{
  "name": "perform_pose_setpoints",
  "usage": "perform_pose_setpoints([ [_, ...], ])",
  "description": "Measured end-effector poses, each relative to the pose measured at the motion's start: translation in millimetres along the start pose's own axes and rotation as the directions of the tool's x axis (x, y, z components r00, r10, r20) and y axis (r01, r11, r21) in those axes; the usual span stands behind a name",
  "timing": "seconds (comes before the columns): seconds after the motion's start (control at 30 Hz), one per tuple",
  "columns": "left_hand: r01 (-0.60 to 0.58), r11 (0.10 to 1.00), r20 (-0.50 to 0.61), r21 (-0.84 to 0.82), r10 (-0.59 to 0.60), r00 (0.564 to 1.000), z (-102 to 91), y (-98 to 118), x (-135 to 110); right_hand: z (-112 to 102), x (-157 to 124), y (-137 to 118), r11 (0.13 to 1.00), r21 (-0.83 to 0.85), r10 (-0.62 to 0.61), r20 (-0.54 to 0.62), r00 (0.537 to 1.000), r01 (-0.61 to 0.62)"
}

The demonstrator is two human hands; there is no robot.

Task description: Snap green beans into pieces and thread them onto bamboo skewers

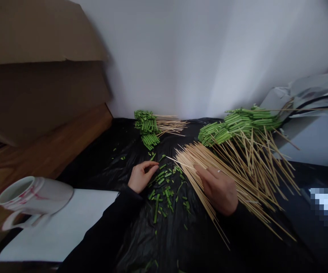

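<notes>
My right hand (217, 187) grips a bamboo skewer (180, 162), its pale tip pointing left toward my other hand. Beneath that hand lies a thick pile of bare bamboo skewers (243, 189). My left hand (143, 176) is closed in a pinch, thumb against fingertips; whatever is between them is too small or hidden to name. Just right of it, short cut green stem pieces (166, 193) are scattered on black plastic sheeting (141, 242). Farther back, skewers threaded with rows of green stems form a left stack (146, 127) and a larger right stack (243, 123).
A white mug (41, 195) with red marks stands on a white sheet (75, 216) at the left. Behind it are a cardboard box (41, 76) and a wooden surface (75, 132). A pale wall (181, 57) closes off the back. Plastic bags (317, 87) sit at the right.
</notes>
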State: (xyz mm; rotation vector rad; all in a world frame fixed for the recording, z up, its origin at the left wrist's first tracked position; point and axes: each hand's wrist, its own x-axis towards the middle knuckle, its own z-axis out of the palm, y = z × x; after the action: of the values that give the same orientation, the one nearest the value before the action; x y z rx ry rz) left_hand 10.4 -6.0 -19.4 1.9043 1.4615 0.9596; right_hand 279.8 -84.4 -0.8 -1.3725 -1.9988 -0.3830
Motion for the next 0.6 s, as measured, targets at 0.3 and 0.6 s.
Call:
perform_pose_setpoints([
  [0.3,0.061,0.996,-0.18,0.062,-0.049,0.983,-28.8,-12.1,12.5,-3.4,1.5,-16.4,0.972,0.207,-0.18,0.335,0.925,0.114],
  [0.6,0.052,0.987,0.024,0.149,-0.056,0.998,-29.6,-13.5,10.8,3.9,-3.9,-18.3,0.979,0.109,-0.2,0.412,0.889,0.17],
])
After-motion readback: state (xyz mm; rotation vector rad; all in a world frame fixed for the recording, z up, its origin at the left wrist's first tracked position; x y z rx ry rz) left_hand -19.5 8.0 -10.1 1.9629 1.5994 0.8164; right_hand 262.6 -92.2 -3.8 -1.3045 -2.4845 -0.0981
